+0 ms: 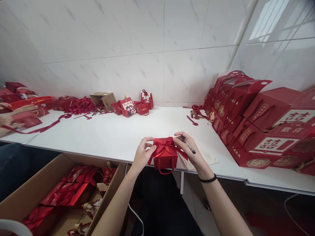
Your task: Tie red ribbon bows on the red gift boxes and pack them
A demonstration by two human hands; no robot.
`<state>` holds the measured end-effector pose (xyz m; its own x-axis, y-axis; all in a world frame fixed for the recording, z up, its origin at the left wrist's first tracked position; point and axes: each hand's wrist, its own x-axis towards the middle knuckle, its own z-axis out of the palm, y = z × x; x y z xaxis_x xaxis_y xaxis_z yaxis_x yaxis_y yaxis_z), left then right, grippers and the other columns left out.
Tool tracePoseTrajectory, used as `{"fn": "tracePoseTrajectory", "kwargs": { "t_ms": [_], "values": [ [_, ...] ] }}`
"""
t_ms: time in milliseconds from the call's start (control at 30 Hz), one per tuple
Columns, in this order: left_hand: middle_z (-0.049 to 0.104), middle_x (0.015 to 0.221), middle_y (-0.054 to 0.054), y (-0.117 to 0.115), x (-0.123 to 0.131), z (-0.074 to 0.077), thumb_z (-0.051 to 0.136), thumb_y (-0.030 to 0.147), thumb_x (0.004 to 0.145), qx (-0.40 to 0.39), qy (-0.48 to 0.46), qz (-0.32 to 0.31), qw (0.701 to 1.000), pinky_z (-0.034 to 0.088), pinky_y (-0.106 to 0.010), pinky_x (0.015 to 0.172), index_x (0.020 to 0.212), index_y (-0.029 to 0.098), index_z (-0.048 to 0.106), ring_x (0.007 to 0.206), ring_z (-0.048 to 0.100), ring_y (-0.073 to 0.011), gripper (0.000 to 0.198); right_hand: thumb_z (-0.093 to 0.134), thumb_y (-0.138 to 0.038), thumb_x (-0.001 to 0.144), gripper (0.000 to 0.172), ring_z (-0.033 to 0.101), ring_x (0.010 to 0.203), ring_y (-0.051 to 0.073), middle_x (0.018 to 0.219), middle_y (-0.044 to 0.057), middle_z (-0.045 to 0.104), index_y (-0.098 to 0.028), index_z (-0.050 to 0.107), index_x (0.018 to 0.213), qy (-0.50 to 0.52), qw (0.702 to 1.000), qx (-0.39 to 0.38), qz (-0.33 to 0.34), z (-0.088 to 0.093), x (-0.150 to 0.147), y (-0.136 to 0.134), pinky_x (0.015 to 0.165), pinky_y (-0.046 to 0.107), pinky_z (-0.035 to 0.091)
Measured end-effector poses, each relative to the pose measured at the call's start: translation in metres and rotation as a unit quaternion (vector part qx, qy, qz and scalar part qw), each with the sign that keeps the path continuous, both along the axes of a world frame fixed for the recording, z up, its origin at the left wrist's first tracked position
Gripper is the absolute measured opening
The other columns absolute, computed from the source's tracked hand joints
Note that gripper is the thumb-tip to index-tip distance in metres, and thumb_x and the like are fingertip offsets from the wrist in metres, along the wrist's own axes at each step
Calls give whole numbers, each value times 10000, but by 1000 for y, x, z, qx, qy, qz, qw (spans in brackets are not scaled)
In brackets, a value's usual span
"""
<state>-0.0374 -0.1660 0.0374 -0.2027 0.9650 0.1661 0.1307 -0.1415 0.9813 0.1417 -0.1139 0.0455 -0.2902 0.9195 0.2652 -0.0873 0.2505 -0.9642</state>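
Note:
A small red gift box (165,160) with a red ribbon bow (164,145) on top stands at the near edge of the white table (118,131). My left hand (143,153) pinches the bow's left loop. My right hand (189,148) pinches the bow's right side and also carries a dark pen (189,145) between its fingers. A black band (208,179) circles my right wrist.
Stacked red gift boxes (256,121) fill the table's right end. Small red boxes (134,105), a brown carton (104,99) and loose ribbons (78,106) line the back wall. Another person's hands (12,118) work at far left. An open cardboard box (61,196) of red packs sits below left.

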Motion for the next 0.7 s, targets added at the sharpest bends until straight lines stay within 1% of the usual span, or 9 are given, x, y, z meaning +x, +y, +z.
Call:
{"fn": "tracePoseTrajectory", "kwargs": {
  "t_ms": [100, 167, 267, 367, 433, 500, 533, 600, 700],
  "values": [
    [608, 823, -26, -2, 1, -2, 616, 341, 699, -26, 27, 48, 998, 448, -276, 672, 953, 185, 573, 722, 565, -149, 301, 637, -458, 736, 335, 478, 594, 129, 642, -21, 525, -192, 505, 890, 11, 1000, -9, 0, -1, 1, -2, 552, 255, 362],
    [612, 818, -36, -2, 2, -2, 612, 360, 704, -34, 56, 66, 996, 447, -283, 673, 881, 173, 592, 727, 567, -158, 258, 646, -480, 720, 369, 506, 627, 144, 677, -2, 557, -191, 493, 890, 14, 1000, -16, -5, -4, 1, -1, 557, 262, 372],
    [614, 793, -34, -1, 5, -1, 589, 343, 722, -17, 70, 70, 995, 444, -282, 693, 776, 167, 601, 730, 558, -157, 184, 672, -506, 681, 415, 509, 632, 152, 684, 10, 568, -189, 497, 883, 3, 1000, -17, -17, -9, 1, 2, 557, 271, 373],
    [605, 788, -29, -1, 8, -1, 578, 315, 731, 1, 48, 60, 997, 443, -263, 679, 778, 173, 595, 741, 552, -152, 150, 725, -511, 618, 444, 510, 624, 154, 671, 6, 565, -194, 520, 852, 0, 1000, -13, -27, -13, 1, 4, 575, 281, 391],
    [587, 831, -23, -3, 8, -2, 606, 290, 701, 6, 16, 64, 998, 439, -246, 647, 845, 185, 588, 739, 549, -143, 179, 751, -506, 589, 456, 537, 664, 165, 709, 16, 584, -199, 525, 840, 18, 999, -6, -27, -13, 2, 3, 620, 294, 419],
    [551, 833, 0, -5, 7, -4, 624, 281, 676, 8, -23, 81, 996, 426, -236, 613, 907, 204, 556, 682, 533, -123, 253, 723, -518, 636, 438, 560, 712, 179, 754, 30, 601, -201, 526, 864, 29, 999, -1, -32, -12, 3, 0, 647, 300, 434],
    [528, 790, 14, -6, 6, -4, 619, 301, 684, 3, -31, 91, 995, 412, -233, 589, 884, 205, 541, 635, 512, -113, 235, 686, -530, 683, 415, 565, 722, 181, 767, 36, 606, -200, 526, 877, 25, 999, 1, -41, -11, 3, -2, 642, 297, 435],
    [449, 642, 39, -7, 5, -3, 569, 390, 740, -25, -1, 104, 994, 354, -231, 529, 728, 196, 502, 531, 433, -101, 205, 590, -551, 774, 371, 560, 692, 176, 730, 36, 599, -192, 531, 849, -10, 997, 9, -70, -9, 4, -5, 610, 285, 422],
    [300, 490, 50, -5, 5, 2, 456, 517, 798, -90, 105, 105, 985, 247, -252, 487, 513, 199, 359, 466, 303, -103, 437, 499, -558, 835, 393, 513, 604, 150, 616, 11, 540, -186, 519, 709, -71, 993, 29, -89, -7, 3, -4, 587, 274, 382]
  ]
}}
